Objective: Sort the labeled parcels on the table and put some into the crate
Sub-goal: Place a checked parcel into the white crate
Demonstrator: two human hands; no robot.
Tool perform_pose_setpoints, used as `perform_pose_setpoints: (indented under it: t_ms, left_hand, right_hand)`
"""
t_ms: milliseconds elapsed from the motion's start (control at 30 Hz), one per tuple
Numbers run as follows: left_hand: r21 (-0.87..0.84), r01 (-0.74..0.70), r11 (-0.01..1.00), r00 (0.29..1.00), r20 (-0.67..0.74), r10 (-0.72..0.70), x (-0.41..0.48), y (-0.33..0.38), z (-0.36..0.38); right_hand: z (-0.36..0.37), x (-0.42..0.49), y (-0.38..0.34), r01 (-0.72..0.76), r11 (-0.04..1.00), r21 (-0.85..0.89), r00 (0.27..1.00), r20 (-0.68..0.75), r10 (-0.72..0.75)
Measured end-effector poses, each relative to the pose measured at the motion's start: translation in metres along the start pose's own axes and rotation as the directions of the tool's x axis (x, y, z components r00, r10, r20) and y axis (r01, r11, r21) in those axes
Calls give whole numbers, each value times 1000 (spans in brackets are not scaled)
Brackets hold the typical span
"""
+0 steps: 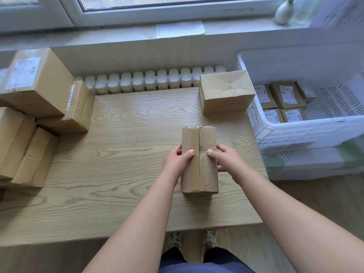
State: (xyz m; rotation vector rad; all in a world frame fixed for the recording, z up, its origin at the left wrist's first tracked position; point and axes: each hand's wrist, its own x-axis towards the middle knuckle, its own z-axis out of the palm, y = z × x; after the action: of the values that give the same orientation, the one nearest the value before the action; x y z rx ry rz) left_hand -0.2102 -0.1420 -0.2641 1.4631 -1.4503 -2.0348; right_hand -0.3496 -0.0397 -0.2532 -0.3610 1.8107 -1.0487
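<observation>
A narrow taped cardboard parcel (199, 138) lies on the wooden table (122, 146), seam side up, with no label showing. My left hand (176, 162) grips its left side, thumb on top. My right hand (226, 159) grips its right side, thumb on the top face. A second, creased parcel (226, 91) sits at the table's far right corner. The white plastic crate (307, 131) stands to the right of the table with several labeled parcels (285, 95) inside.
A pile of cardboard parcels (37, 81) fills the table's left side, some with labels. A white radiator (149, 80) runs behind the table under the windowsill. A white vase (283, 13) stands on the sill. The crate rests on a white box (315, 164).
</observation>
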Motion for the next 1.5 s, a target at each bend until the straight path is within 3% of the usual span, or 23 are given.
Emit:
perform_pose_setpoints:
  t_ms: [167,400,533,667,800,900,1067,1500]
  left_hand:
    - [-37,-70,997,996,-55,67,-1,22,-2]
    - [-85,-212,974,964,-185,193,-8,43,2]
    - [-29,-188,982,964,-195,179,-8,33,3]
    - [48,-115,992,971,-204,122,-6,20,-3]
    - [-27,-29,999,974,-227,22,-3,23,-7]
    - [-101,-54,993,977,-212,32,0,36,-4]
    - [14,-161,987,974,-159,161,2,43,6]
    - [-8,-218,976,966,-145,215,5,38,5]
  right_hand:
    - [-1,-4,-21,105,991,85,994,-46,-102]
    - [-4,-9,-40,276,958,73,957,-107,-268]
    - [-1,-14,-29,261,962,76,957,-153,-248]
    - [1,-14,-16,163,983,88,958,-254,-136]
    - [2,-12,-18,100,980,173,962,-269,-51]
    - [3,-8,-27,122,984,132,960,-267,-83]
    - [14,-3,-32,171,979,107,975,-158,-153]
    - [17,-5,-25,239,965,106,958,-190,-216]
